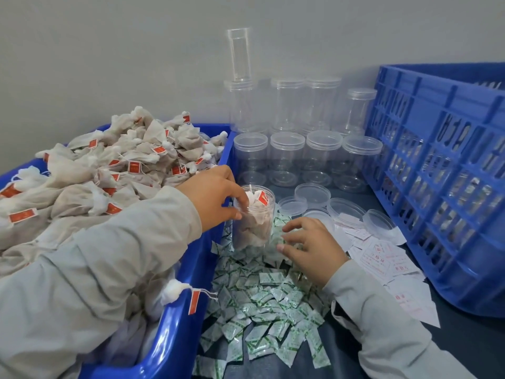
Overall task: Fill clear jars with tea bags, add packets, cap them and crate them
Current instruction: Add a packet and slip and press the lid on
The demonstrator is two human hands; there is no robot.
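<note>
Jar: a clear jar (254,220) is standing upright on the table, just beside the blue bin. It has no lid on. It is holding tea bags almost to the top, and one red tag is poking out at the rim.
Left hand: the left hand (216,196) is reaching over the bin wall. Its fingers (240,199) are curling round the jar's open rim and gripping it.
Right hand: the right hand (311,246) is resting low beside the jar, on the pile of packets. Its fingers are bending and pinching at the packets, but I cannot tell if they are holding one.
Tea bags: a big heap of tea bags (90,173) with red tags is filling the blue bin (188,272) on the left.
Packets: small green and white packets (262,305) are lying spread over the table in front of the jar.
Lids: loose clear lids (345,212) are sitting behind the right hand, near white paper slips (382,258).
Empty jars: rows of empty jars (287,160) are standing at the back, some stacked.
Crate: a blue crate (442,173) is sitting on the right, tilting a little.
Table: the table (464,340) is dark.
Room: a plain grey wall (109,50) is standing behind everything.
</note>
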